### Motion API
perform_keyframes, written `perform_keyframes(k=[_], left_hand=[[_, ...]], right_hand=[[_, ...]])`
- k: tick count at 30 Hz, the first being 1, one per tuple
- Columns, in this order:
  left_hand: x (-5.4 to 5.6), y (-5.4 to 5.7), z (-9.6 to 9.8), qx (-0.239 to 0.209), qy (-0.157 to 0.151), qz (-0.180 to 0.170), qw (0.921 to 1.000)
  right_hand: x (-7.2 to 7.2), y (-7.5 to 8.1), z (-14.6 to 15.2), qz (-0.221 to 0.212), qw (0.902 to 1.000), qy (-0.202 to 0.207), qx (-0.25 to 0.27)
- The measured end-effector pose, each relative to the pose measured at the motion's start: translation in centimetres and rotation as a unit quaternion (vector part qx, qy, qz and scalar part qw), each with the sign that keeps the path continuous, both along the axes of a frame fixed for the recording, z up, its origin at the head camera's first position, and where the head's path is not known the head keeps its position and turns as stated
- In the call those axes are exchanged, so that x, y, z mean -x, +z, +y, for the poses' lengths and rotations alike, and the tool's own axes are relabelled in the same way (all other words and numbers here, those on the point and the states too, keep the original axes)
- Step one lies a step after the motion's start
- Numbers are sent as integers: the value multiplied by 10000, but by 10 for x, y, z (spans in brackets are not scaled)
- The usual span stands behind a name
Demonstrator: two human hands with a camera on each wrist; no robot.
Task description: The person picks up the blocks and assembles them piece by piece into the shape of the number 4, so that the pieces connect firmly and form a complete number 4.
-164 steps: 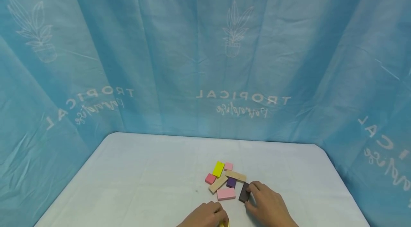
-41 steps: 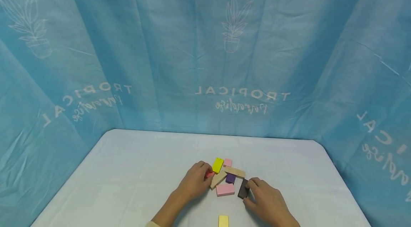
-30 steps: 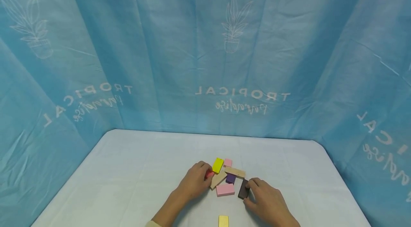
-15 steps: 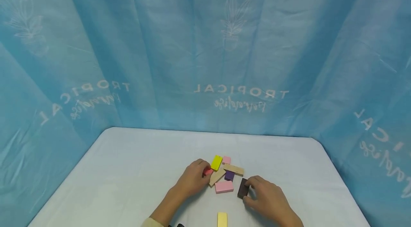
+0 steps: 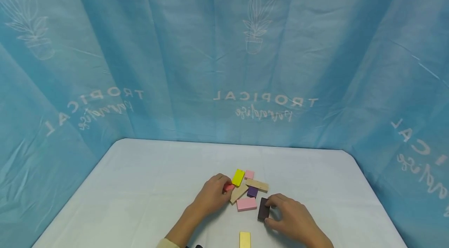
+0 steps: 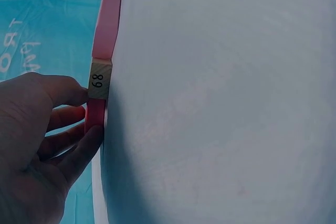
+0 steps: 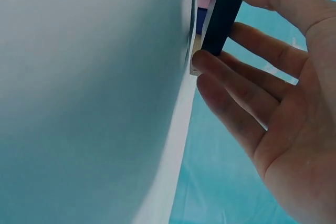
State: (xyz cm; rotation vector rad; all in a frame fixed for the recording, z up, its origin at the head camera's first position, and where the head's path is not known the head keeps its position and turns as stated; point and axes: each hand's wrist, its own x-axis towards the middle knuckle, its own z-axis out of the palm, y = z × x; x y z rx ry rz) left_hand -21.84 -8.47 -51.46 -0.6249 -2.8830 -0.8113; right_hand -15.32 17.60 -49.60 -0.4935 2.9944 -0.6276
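In the head view my left hand (image 5: 213, 194) is at the left side of a small cluster of blocks, its thumb and fingers pinching a red block (image 5: 228, 188). The left wrist view shows the fingers at both ends of this red block (image 6: 94, 115), with a plain wooden block (image 6: 98, 79) marked with a number right beside it. My right hand (image 5: 292, 217) grips a black block (image 5: 264, 209) by its ends between thumb and fingers. In the right wrist view the black block (image 7: 222, 17) leans at an angle to the white tabletop. Part of the red block is hidden behind the left fingers.
Around the middle lie a bright yellow block (image 5: 238, 178), a small pink block (image 5: 249, 174), a wooden block (image 5: 257, 185), a purple block (image 5: 252, 192) and a larger pink block (image 5: 246, 204). A pale yellow block (image 5: 244, 240) stands at the front of the white table (image 5: 158, 185).
Since the oldest frame, my left hand has let go of the pale yellow block and moved to the red block. Lately my right hand has shifted the black block slightly left and tilted it.
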Motion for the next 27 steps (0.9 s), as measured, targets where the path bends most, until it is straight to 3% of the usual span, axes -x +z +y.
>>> perform_keyframes(k=[18, 27], left_hand=[[-2, 2, 0, 17, 51, -92, 9999], [0, 1, 0, 3, 6, 50, 10000]], right_hand=[[-6, 3, -17, -371, 9978, 491, 237], [-7, 2, -19, -155, 9946, 902, 495]])
